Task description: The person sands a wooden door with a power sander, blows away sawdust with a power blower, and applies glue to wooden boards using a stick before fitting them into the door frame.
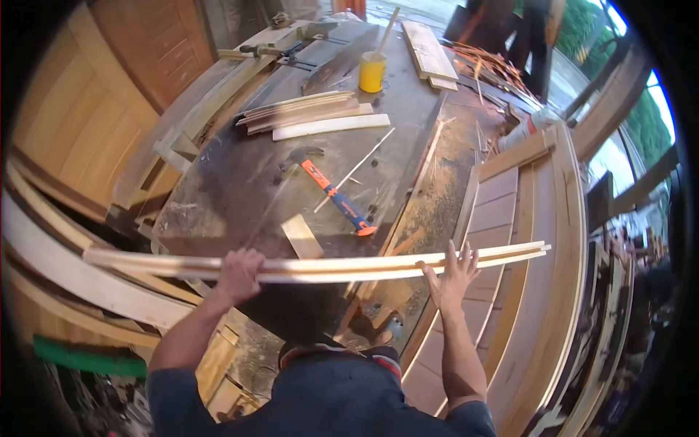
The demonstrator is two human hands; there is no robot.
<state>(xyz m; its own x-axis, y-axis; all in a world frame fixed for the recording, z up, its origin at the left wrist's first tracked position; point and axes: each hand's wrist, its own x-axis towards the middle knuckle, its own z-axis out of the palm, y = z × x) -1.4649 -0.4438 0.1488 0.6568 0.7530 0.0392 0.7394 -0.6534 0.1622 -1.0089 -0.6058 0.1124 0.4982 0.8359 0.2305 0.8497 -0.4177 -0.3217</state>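
Observation:
A long pale grooved wooden strip (349, 269) spans the view in front of my body, above the near edge of the workbench. My left hand (242, 275) is closed around it left of its middle. Toward its right end, my right hand (453, 277) touches the strip with fingers spread and thumb apart. Beyond the strip, a claw hammer (338, 198) with an orange and blue handle lies on the bench. A short flat piece of wood (301, 237) rests just behind the strip.
Several thin boards (306, 113) are stacked on the workbench (240, 182). A yellow container (371, 73) holding a stick stands farther back, near two planks (428, 52). A panelled wooden door (535, 211) stands at right. Clamps (280, 52) sit at the far left edge.

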